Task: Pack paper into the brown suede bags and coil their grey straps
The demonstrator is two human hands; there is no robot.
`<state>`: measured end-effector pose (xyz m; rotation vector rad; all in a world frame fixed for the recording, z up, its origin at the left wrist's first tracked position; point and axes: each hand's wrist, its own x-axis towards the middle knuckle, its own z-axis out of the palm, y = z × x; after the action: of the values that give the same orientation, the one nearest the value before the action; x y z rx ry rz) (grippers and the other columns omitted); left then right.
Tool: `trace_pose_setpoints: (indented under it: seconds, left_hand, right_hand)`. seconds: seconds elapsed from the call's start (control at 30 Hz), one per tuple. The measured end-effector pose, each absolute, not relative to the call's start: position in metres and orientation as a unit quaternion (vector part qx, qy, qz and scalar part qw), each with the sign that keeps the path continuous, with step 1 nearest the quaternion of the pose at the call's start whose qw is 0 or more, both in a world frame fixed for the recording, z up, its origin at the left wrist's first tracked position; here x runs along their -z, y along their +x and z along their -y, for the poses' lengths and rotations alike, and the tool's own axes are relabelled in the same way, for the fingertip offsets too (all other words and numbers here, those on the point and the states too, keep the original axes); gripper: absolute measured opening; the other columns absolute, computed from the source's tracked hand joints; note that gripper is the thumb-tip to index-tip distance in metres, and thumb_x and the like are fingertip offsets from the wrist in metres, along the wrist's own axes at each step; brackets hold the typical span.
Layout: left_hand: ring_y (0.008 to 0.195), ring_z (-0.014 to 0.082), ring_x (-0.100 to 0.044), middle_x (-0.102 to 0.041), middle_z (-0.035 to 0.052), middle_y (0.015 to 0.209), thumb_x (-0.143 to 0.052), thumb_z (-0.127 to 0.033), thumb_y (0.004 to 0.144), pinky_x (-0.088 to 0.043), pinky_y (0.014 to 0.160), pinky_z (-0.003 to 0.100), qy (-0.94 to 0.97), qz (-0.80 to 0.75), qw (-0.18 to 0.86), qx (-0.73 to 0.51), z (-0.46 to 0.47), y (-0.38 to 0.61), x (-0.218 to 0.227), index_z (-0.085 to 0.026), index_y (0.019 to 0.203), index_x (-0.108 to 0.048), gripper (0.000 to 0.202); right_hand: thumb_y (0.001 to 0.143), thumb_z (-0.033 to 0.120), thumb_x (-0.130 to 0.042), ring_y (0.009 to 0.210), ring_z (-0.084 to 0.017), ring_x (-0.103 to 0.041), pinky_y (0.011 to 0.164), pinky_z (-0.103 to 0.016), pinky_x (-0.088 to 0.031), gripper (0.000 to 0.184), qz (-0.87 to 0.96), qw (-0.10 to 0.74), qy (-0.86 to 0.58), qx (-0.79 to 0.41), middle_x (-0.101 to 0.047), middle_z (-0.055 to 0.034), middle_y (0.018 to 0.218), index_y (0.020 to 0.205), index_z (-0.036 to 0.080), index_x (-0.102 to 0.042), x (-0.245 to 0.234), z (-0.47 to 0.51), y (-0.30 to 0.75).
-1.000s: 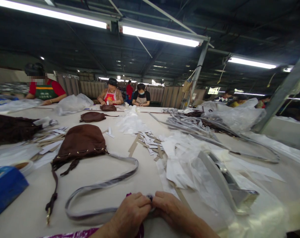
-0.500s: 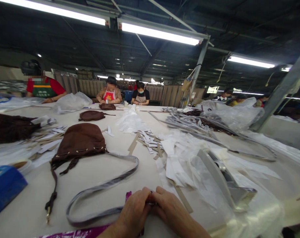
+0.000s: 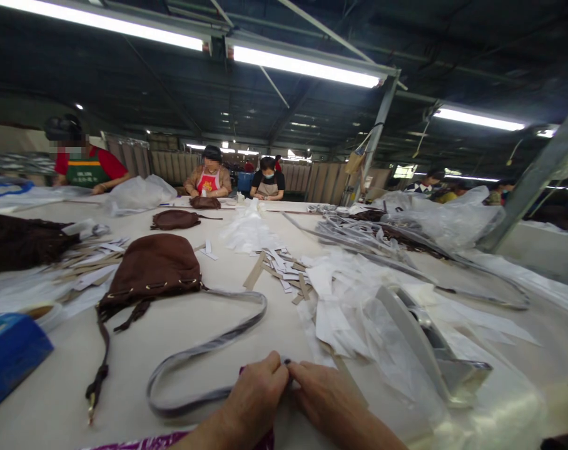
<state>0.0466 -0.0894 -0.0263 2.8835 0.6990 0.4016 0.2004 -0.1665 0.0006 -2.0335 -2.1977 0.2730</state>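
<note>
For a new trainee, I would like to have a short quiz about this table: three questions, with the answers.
1. True or false: the left hand and right hand are wide apart.
2. On which side of them does the nearest brown bag lie: A) right, B) left?
3. Fill in: a ____ runs from this bag toward the left hand.

Key: 1. False, they are close together. 2. B. 3. strap.

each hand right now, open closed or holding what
Left hand: closed, seemingly on a small dark piece; grip partly hidden.
Right hand: curled in at the same piece; whether it holds it cannot be told.
</note>
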Motion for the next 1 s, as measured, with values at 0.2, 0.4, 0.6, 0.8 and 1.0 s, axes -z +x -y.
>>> trace_pose_setpoints:
  seconds: [0.2, 0.4, 0.6, 0.8, 1.0]
  left_hand:
    - [0.082, 0.0126, -0.056, -0.057, -0.0004, 0.091, -0.05, -0.012, 0.087, -0.044, 0.072, 0.02, 0.948, -0.195, 0.203, -0.15, 0.086, 0.031, 0.007, -0.021, 0.091, -0.055, 0.011]
    - [0.081, 0.0152, -0.051, -0.053, 0.0019, 0.091, -0.046, -0.009, 0.086, -0.042, 0.069, 0.023, 0.967, -0.182, 0.118, -0.133, 0.076, 0.026, 0.012, -0.019, 0.083, -0.057, 0.015]
    - [0.088, 0.0174, -0.051, -0.054, 0.0054, 0.096, -0.045, -0.006, 0.086, -0.044, 0.08, 0.029, 0.919, -0.318, 0.184, -0.145, 0.103, 0.05, 0.023, -0.017, 0.086, -0.055, 0.015]
    - [0.086, 0.0138, -0.054, -0.053, 0.0011, 0.099, -0.056, -0.009, 0.081, -0.043, 0.075, 0.023, 0.937, -0.253, 0.214, -0.114, 0.087, 0.034, -0.001, -0.02, 0.088, -0.054, 0.014]
    - [0.076, 0.0162, -0.052, -0.056, 0.0011, 0.089, -0.048, -0.016, 0.09, -0.041, 0.064, 0.024, 0.985, -0.13, 0.023, -0.114, 0.065, 0.019, 0.011, -0.022, 0.096, -0.053, 0.01]
  right_hand:
    - [0.088, 0.015, -0.048, 0.078, -0.016, -0.06, 0.062, -0.024, -0.036, 0.014, 0.786, 0.091, -0.603, -0.102, -0.064, -0.0035, 0.088, 0.091, 0.02, -0.06, 0.006, 0.162, 0.207]
    - [0.085, 0.017, -0.055, 0.083, -0.016, -0.06, 0.068, -0.023, -0.038, 0.009, 0.807, 0.099, -0.567, -0.13, -0.065, -0.0027, 0.089, 0.091, 0.019, -0.06, -0.004, 0.155, 0.218]
    - [0.085, 0.016, -0.048, 0.087, -0.021, -0.063, 0.068, -0.027, -0.039, 0.017, 0.732, 0.083, -0.67, -0.095, -0.069, -0.0052, 0.094, 0.096, 0.02, -0.06, -0.012, 0.161, 0.194]
    - [0.085, 0.019, -0.054, 0.084, -0.017, -0.061, 0.068, -0.024, -0.038, 0.011, 0.759, 0.128, -0.624, -0.133, -0.065, -0.0025, 0.092, 0.094, 0.021, -0.061, 0.003, 0.16, 0.202]
    - [0.085, 0.017, -0.055, 0.083, -0.015, -0.058, 0.07, -0.022, -0.039, 0.009, 0.813, 0.131, -0.547, -0.153, -0.062, -0.0016, 0.088, 0.091, 0.021, -0.06, 0.001, 0.149, 0.223]
